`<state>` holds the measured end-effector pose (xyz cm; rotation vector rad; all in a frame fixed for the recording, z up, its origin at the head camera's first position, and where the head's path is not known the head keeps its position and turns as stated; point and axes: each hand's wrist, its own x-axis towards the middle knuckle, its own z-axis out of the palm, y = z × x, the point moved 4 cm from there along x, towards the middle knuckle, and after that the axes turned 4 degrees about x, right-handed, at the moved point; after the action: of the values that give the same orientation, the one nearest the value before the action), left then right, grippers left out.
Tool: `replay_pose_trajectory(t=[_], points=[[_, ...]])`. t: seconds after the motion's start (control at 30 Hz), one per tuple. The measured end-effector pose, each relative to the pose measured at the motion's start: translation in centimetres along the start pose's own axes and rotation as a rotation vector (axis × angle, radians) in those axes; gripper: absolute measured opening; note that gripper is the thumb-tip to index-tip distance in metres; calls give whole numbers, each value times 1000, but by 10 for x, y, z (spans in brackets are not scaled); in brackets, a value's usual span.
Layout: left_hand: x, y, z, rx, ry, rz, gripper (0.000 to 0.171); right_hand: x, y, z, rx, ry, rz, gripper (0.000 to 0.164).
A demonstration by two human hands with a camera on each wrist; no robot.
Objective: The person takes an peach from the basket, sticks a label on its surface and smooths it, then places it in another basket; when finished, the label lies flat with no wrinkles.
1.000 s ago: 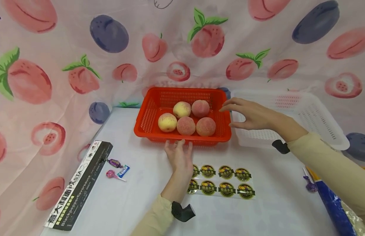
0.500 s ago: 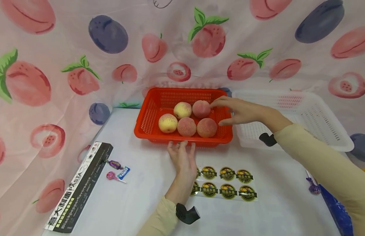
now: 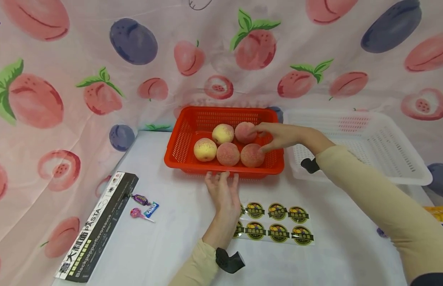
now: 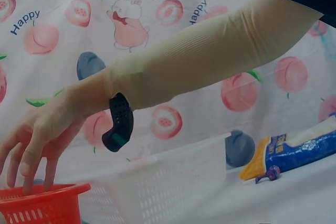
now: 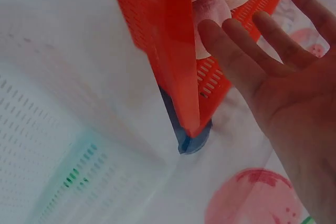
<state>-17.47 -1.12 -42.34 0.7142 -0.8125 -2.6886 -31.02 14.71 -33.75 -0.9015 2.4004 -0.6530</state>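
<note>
Several peaches sit in a red plastic basket (image 3: 168, 157), some yellowish and others pink. My right hand (image 3: 284, 135) reaches over the basket's right side from above. Its fingers are spread at the pink back-right peach (image 3: 244, 133), and the thumb is at the front-right peach (image 3: 251, 157). In the right wrist view its long fingers (image 5: 236, 59) look fairly straight, overlapping a peach (image 5: 212, 11). My left hand (image 3: 224, 196) lies palm up before the basket, fingertips right at the underside of its front rim. In the left wrist view the right hand (image 4: 47, 129) points down into the basket.
A white perforated basket (image 3: 418, 174) stands right of the red one. A sheet of round stickers (image 3: 278, 232) lies in front. At left are a long black pasta box (image 3: 100, 226) and several candies (image 3: 140, 199). A blue-and-yellow packet (image 4: 299, 148) lies at the right.
My right hand has moved left from the basket's right edge to over the right-hand peaches. The left hand has stayed at the front rim, shifting only slightly in view.
</note>
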Motion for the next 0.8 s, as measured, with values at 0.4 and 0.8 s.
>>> replay_pose_trajectory(t=[0.4, 0.8], points=[[0, 0, -1, -2, -8, 1, 51, 18, 5, 16, -32, -100, 18, 55], [-1, -1, -1, 21, -14, 3, 55, 23, 0, 27, -140, -127, -65, 43]])
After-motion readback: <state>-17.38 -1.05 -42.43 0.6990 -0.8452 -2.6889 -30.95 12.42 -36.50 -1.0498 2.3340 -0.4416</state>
